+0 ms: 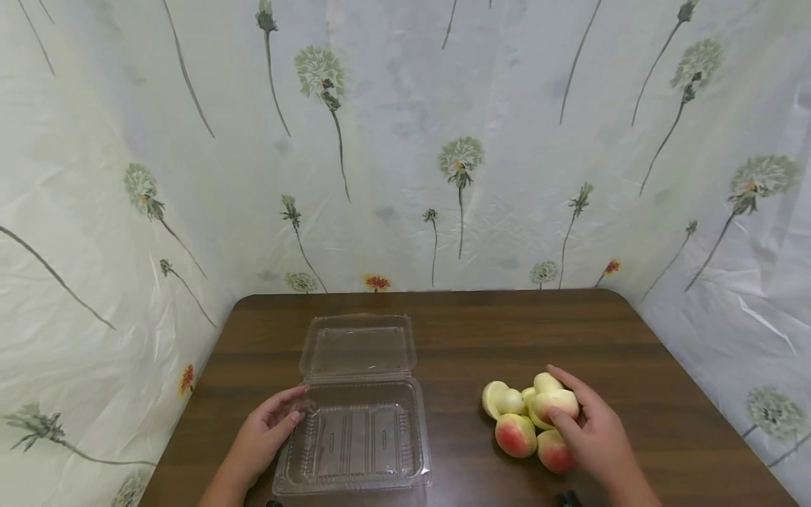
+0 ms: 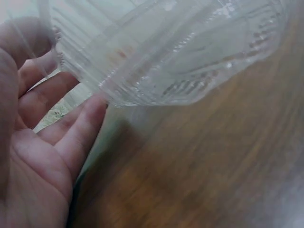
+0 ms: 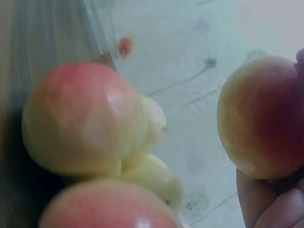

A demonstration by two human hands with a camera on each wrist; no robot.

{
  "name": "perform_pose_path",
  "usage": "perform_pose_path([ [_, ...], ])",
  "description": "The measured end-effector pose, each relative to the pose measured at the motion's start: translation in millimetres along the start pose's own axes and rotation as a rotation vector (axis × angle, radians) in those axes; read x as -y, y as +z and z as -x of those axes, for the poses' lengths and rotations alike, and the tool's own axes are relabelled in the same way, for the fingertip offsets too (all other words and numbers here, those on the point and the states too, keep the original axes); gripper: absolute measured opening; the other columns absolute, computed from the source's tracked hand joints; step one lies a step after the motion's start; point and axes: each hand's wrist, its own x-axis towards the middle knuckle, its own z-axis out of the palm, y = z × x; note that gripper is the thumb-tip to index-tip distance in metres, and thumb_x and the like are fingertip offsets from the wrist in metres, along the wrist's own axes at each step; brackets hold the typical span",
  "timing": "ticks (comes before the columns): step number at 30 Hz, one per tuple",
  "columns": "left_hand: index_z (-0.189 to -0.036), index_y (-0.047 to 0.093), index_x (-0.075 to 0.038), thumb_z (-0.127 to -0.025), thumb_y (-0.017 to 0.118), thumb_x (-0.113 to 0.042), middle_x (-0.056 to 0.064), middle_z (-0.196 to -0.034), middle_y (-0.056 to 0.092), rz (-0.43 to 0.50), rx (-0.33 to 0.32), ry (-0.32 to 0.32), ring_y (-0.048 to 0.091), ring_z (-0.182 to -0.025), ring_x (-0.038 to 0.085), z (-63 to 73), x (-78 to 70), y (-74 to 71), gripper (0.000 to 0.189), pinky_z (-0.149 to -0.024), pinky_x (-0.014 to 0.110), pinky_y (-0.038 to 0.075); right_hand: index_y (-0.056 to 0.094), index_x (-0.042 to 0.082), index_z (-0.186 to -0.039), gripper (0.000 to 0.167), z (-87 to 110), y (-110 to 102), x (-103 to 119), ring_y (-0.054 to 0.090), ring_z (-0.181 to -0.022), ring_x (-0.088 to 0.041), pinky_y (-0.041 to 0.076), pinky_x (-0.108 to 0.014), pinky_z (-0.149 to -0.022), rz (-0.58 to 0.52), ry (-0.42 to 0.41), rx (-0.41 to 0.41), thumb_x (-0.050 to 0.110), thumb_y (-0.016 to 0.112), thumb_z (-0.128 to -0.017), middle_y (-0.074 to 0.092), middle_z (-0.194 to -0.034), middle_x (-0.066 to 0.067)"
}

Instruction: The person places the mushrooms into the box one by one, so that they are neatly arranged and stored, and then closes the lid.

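In the head view, a clear plastic clamshell box (image 1: pixel 351 486) lies with its lid folded back on the table. My left hand (image 1: pixel 262 433) pinches the box's left rim between thumb and fingers; the left wrist view shows the fingers against the clear ribbed wall (image 2: pixel 156 71). At the right, my right hand (image 1: pixel 598 433) grips a yellow-and-red peach (image 1: pixel 560 405), thumb on its near side. That peach (image 3: pixel 263 118) appears at the right of the right wrist view, apart from the others. Several more peaches (image 1: pixel 515 435) sit clustered beneath and beside it, some pale yellow-green.
The dark brown wooden table (image 1: pixel 456 338) has rounded far corners. A pale curtain with dandelion prints (image 1: pixel 405 176) hangs behind and along both sides. The box's open lid (image 1: pixel 357 345) extends towards the table's far edge.
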Motion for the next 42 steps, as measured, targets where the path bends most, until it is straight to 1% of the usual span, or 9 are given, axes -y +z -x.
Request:
perform_pose_path([
  [5, -0.145, 0.054, 0.004, -0.105, 0.061, -0.003, 0.027, -0.153, 0.051, 0.006, -0.005, 0.031, 0.064, -0.129, 0.017, -1.5, 3.1, 1.0, 0.041, -0.102, 0.025, 0.054, 0.058, 0.019, -0.15, 0.059, -1.7, 14, 10, 0.057, -0.102, 0.003, 0.047, -0.007, -0.083, -0.043, -0.042, 0.021, 0.008, 0.075, -0.095, 0.065, -0.135, -0.008],
  [14, -0.145, 0.053, 0.004, -0.105, 0.06, -0.003, 0.027, -0.153, 0.051, -0.012, -0.003, 0.051, 0.064, -0.13, 0.018, -2.8, 2.4, 2.9, 0.041, -0.101, 0.024, 0.054, 0.057, 0.023, -0.15, 0.067, -3.3, 38, 20, 0.056, -0.118, 0.008, 0.042, -0.005, -0.096, -0.128, -0.162, 0.035, 0.0, 0.077, -0.09, 0.066, -0.14, -0.007],
  [19, -0.145, 0.053, 0.004, -0.105, 0.06, -0.005, 0.027, -0.153, 0.051, -0.014, 0.0, 0.049, 0.064, -0.13, 0.016, -3.9, 1.6, 3.3, 0.041, -0.101, 0.022, 0.054, 0.058, 0.019, -0.149, 0.071, -4.1, 49, 25, 0.055, -0.119, 0.005, 0.04, -0.005, -0.097, -0.132, -0.215, 0.04, -0.005, 0.075, -0.085, 0.064, -0.143, -0.01],
  [23, -0.144, 0.054, 0.003, -0.105, 0.061, -0.005, 0.026, -0.152, 0.052, -0.019, -0.003, 0.047, 0.064, -0.129, 0.014, -3.3, 2.5, 3.8, 0.04, -0.101, 0.023, 0.054, 0.059, 0.017, -0.148, 0.071, -2.8, 58, 28, 0.057, -0.106, 0.001, 0.047, -0.009, -0.086, -0.158, -0.243, 0.04, -0.007, 0.074, -0.082, 0.065, -0.14, -0.01],
  [27, -0.144, 0.054, 0.004, -0.105, 0.06, -0.004, 0.028, -0.152, 0.052, -0.036, -0.01, 0.042, 0.065, -0.127, 0.01, 3.0, 3.9, 2.8, 0.04, -0.1, 0.022, 0.055, 0.057, 0.019, -0.149, 0.07, 2.3, 69, 34, 0.058, -0.107, 0.0, 0.052, -0.015, -0.078, -0.204, -0.264, 0.091, -0.005, 0.075, -0.086, 0.063, -0.144, -0.01],
  [31, -0.142, 0.056, 0.004, -0.105, 0.06, -0.003, 0.029, -0.149, 0.054, -0.062, -0.03, 0.052, 0.067, -0.124, 0.01, 8.3, 3.7, 1.4, 0.038, -0.098, 0.021, 0.056, 0.056, 0.018, -0.15, 0.068, 3.5, 79, 43, 0.056, -0.121, -0.001, 0.051, -0.014, -0.084, -0.225, -0.318, 0.131, 0.0, 0.077, -0.088, 0.062, -0.145, -0.01],
  [33, -0.142, 0.056, 0.003, -0.105, 0.06, -0.003, 0.028, -0.149, 0.055, -0.072, -0.037, 0.059, 0.067, -0.124, 0.012, 7.8, 2.9, 1.5, 0.038, -0.097, 0.021, 0.056, 0.057, 0.018, -0.149, 0.067, 2.0, 83, 47, 0.056, -0.128, -0.003, 0.049, -0.013, -0.093, -0.224, -0.345, 0.132, 0.002, 0.077, -0.087, 0.063, -0.145, -0.01],
  [37, -0.143, 0.057, 0.002, -0.105, 0.061, -0.005, 0.027, -0.148, 0.056, -0.082, -0.039, 0.053, 0.067, -0.124, 0.012, 4.3, 1.2, 3.1, 0.038, -0.097, 0.02, 0.055, 0.057, 0.016, -0.149, 0.067, -1.0, 89, 52, 0.055, -0.134, -0.007, 0.042, -0.01, -0.105, -0.216, -0.378, 0.148, 0.003, 0.077, -0.086, 0.063, -0.145, -0.011],
  [42, -0.143, 0.057, 0.0, -0.105, 0.062, -0.008, 0.024, -0.149, 0.057, -0.089, -0.043, 0.023, 0.067, -0.123, 0.009, 1.0, -1.2, 5.8, 0.039, -0.097, 0.019, 0.054, 0.056, 0.015, -0.15, 0.068, -2.1, 95, 57, 0.055, -0.137, -0.011, 0.04, -0.012, -0.11, -0.251, -0.382, 0.194, 0.001, 0.076, -0.086, 0.061, -0.147, -0.016],
])
